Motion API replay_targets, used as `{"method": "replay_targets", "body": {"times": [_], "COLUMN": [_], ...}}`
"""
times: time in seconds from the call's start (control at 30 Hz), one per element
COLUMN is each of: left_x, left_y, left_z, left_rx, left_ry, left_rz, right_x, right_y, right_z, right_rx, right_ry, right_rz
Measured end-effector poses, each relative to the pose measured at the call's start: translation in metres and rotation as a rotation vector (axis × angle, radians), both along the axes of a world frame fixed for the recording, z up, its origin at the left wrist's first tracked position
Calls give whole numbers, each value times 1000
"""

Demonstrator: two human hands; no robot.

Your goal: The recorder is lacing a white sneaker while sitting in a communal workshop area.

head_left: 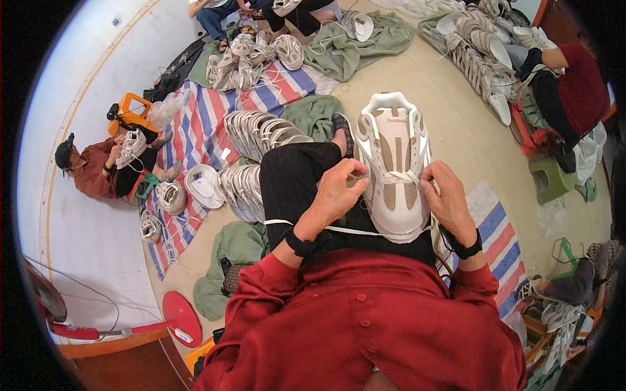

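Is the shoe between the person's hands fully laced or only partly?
Partly: the white lace crosses the shoe only toward the toe; farther up, the tongue shows with no lace across it.

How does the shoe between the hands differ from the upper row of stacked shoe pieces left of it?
The shoe is single; the row packs many pieces side by side. The shoe shows its laced top; the row's pieces mostly show their edges. The shoe lies between the left hand and right hand; the row sits apart from both hands. Shoe and row look mainly pale.

Beige-white shoe (396,210), right fingers (435,172) pinching lace (400,176), left fingers (351,168) near, grip unclear
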State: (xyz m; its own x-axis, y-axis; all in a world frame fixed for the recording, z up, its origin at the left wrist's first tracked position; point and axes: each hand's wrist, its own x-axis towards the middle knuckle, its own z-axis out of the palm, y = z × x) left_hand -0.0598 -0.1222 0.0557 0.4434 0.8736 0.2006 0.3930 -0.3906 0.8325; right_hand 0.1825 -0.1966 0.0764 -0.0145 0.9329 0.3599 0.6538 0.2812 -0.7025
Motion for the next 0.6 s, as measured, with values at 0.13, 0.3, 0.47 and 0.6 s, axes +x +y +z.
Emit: {"method": "replay_targets", "body": {"times": [0.13, 0.3, 0.47, 0.6], "left_x": [2, 12, 13, 5], "left_y": [-8, -21, -43, -52], "left_z": [5, -5, 0, 1], "left_rx": [-18, 188, 368, 279], "left_ry": [-24, 3, 43, 86], "left_rz": [-66, -186, -203, -249], "right_x": [-3, -10, -13, -7], "right_y": [6, 4, -6, -5], "right_z": [1, 1, 2, -7], "right_rx": [-25, 55, 6, -6], "right_ry": [65, -151, -7, 54], "right_rz": [3, -6, 13, 15]}}
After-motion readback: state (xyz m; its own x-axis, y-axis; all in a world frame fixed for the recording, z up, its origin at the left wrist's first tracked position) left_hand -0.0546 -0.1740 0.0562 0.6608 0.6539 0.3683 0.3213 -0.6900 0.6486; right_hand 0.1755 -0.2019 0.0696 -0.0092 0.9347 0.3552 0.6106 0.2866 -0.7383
